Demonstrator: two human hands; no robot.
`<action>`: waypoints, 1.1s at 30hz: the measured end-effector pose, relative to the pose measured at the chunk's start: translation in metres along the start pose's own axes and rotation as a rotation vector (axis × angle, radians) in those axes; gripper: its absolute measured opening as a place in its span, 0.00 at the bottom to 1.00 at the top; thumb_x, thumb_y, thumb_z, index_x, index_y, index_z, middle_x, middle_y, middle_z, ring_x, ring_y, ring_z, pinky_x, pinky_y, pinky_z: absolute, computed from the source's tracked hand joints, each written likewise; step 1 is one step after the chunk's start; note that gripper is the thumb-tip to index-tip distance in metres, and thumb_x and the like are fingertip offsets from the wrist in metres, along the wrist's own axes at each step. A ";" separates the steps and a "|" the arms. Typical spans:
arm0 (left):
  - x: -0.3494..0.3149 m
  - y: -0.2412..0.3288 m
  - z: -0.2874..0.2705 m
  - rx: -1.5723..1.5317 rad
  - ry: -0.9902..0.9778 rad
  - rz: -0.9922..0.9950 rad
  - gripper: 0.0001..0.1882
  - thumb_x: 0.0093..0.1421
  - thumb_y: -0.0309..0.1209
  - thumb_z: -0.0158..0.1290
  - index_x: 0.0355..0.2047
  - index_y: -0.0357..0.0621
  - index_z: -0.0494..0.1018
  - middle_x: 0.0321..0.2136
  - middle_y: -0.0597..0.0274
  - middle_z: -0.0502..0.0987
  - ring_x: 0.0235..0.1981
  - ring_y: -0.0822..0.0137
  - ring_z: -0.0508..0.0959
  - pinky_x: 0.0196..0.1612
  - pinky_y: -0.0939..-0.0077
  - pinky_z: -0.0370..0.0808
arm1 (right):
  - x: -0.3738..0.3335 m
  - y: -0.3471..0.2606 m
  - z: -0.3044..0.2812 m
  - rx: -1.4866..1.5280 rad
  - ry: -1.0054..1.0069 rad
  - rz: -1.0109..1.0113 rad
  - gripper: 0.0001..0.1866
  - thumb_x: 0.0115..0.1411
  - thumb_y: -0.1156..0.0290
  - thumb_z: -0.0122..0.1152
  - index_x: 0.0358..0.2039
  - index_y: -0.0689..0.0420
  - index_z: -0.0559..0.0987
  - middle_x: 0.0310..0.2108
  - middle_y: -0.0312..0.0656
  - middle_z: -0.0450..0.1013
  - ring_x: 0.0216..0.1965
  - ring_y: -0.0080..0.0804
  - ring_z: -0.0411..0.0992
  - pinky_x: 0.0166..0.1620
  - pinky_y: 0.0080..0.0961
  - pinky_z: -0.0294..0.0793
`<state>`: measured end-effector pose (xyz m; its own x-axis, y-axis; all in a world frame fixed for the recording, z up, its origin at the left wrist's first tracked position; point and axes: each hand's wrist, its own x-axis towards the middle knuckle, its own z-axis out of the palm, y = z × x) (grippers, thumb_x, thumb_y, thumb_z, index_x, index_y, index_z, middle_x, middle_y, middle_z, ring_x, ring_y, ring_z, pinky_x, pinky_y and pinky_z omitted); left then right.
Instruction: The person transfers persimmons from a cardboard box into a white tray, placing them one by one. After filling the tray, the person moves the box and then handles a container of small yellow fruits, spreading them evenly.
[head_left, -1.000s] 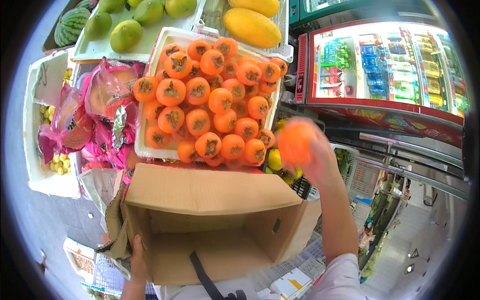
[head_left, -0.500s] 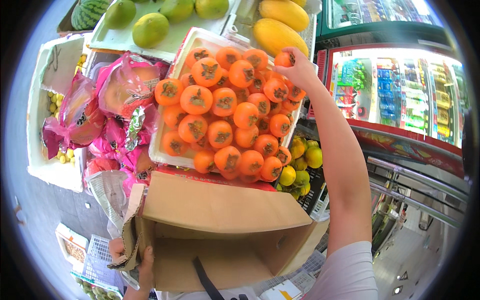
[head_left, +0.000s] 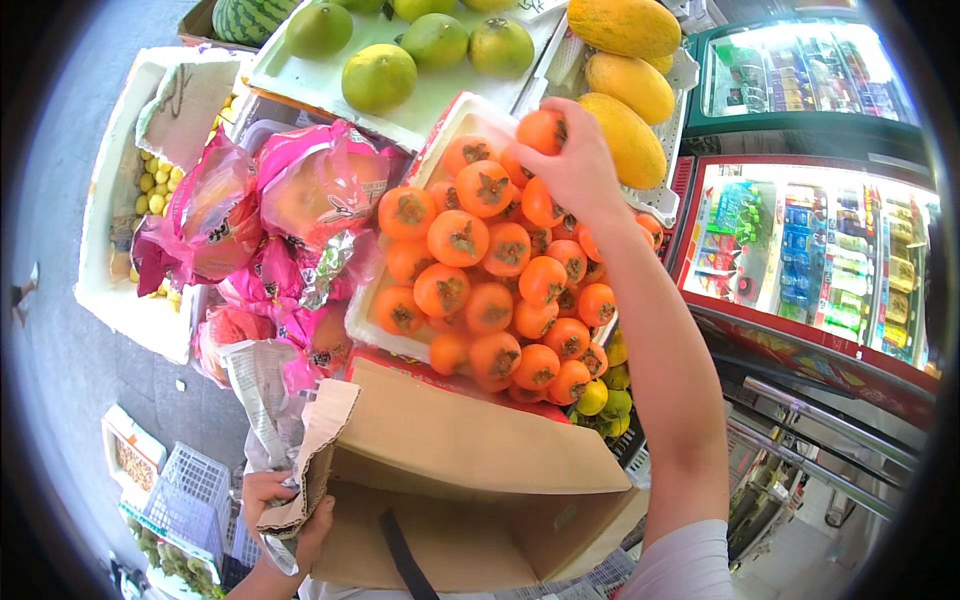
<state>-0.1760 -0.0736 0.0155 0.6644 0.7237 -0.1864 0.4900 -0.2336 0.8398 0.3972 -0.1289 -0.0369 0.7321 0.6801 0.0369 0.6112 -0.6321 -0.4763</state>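
My right hand (head_left: 577, 165) is closed on an orange persimmon (head_left: 541, 131) at the far side of a white foam crate (head_left: 392, 338) heaped with persimmons, their leafy calyxes mostly facing up. At the lower left, my left hand (head_left: 290, 508) grips the torn left edge of an open cardboard box (head_left: 480, 425), thumb inside and fingers outside. Crumpled newspaper (head_left: 262, 400) is bunched at that same edge. The visible inside of the box is bare brown cardboard with a dark strap (head_left: 405, 556) hanging across it.
Pink-wrapped fruits (head_left: 318, 185) lie left of the crate, beside a foam box (head_left: 100, 290) of small yellow fruit. Green pomelos (head_left: 380, 78) and yellow melons (head_left: 622, 138) sit behind. Lit drink fridges (head_left: 810, 260) and metal rails (head_left: 830, 430) stand right. Plastic baskets (head_left: 190, 500) are lower left.
My right hand has moved leftward over the far side of the persimmons, a persimmon still in its fingers. The whole view has shifted, and my left hand keeps its grip on the box.
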 end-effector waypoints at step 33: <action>0.015 0.009 0.010 -0.088 0.164 0.092 0.24 0.52 0.36 0.79 0.36 0.43 0.73 0.32 0.51 0.77 0.33 0.48 0.79 0.37 0.56 0.75 | -0.529 -0.101 -0.125 -0.334 0.307 0.736 0.54 0.57 0.62 0.84 0.75 0.67 0.61 0.73 0.63 0.61 0.74 0.61 0.60 0.76 0.52 0.60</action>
<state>-0.1561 -0.0716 0.0157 0.6000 0.7996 -0.0271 0.3750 -0.2511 0.8924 -0.0146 -0.4712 0.1011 0.9959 -0.0453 0.0788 -0.0296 -0.9811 -0.1910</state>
